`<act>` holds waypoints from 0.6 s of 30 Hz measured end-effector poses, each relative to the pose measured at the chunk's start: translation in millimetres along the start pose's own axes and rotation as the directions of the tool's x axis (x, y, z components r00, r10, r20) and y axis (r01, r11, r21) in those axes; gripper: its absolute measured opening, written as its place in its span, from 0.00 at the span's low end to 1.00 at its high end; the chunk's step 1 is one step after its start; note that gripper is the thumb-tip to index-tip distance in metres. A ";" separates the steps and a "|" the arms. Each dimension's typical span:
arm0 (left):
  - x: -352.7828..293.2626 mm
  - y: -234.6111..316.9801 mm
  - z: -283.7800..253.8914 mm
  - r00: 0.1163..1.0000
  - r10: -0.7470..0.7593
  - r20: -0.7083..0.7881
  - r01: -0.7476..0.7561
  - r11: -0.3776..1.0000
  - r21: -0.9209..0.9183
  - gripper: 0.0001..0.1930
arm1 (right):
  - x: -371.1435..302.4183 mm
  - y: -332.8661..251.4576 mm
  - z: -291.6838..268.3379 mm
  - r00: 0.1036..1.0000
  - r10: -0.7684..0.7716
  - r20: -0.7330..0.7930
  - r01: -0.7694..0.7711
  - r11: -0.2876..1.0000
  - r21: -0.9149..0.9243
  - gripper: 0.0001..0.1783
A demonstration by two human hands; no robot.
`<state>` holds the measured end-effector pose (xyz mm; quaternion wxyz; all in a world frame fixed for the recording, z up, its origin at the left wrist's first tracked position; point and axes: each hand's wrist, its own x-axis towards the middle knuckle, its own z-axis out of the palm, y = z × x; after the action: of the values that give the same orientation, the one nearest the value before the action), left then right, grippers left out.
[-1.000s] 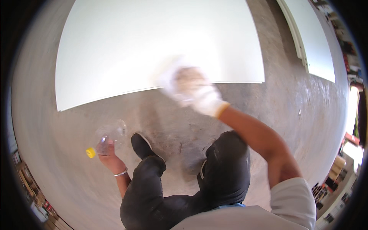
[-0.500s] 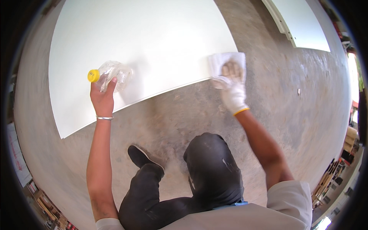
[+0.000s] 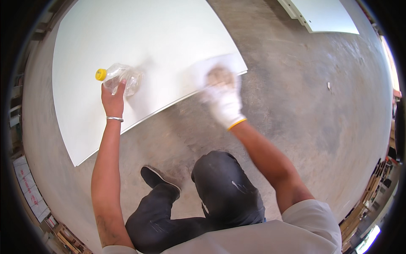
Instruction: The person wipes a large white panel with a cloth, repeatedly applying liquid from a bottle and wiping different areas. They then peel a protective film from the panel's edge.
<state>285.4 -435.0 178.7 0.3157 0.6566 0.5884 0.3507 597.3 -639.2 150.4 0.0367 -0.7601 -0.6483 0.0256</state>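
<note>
My left hand [image 3: 113, 98], bare with a silver bracelet at the wrist, is wrapped round a clear, crumpled plastic bottle [image 3: 132, 80] with a yellow cap. The bottle is tilted on its side over a large white panel [image 3: 139, 29], its cap pointing left. My right hand [image 3: 222, 95] wears a white glove with a yellow-edged cuff. Under its fingers is a white cloth [image 3: 198, 70], pressed on the panel close to its near right corner. Motion blurs this hand and the cloth.
The panel lies low over a grey concrete floor [image 3: 292, 110]. A second white panel [image 3: 327, 16] lies at the far right. My dark shoe [image 3: 158, 178] is on the floor near the first panel's front edge. Wood pieces [image 3: 363, 203] are stacked at the right rim.
My right hand has slid left with the cloth, from the panel's right corner along its near edge. My left hand still holds the bottle in nearly the same place. The view has shifted slightly.
</note>
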 end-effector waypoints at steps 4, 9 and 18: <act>2.6 -7.4 -0.8 0.999 0.026 0.041 -0.025 0.999 -0.022 0.30 | 2.9 -64.9 10.1 0.891 -0.448 -0.065 0.438 0.817 0.376 0.32; 6.3 -11.2 -7.4 0.989 -0.112 0.101 0.111 0.994 0.015 0.31 | -2.3 31.2 4.1 0.986 -0.166 0.023 0.145 0.914 0.379 0.30; 12.6 0.0 -7.2 0.939 -0.331 0.099 0.296 0.919 0.260 0.38 | -1.9 67.5 28.8 0.973 0.077 -0.216 -0.051 0.991 0.127 0.33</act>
<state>280.2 -422.5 183.8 0.3264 0.6103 0.7006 0.1740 660.9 -651.0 115.7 0.1534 -0.7751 -0.6126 -0.0183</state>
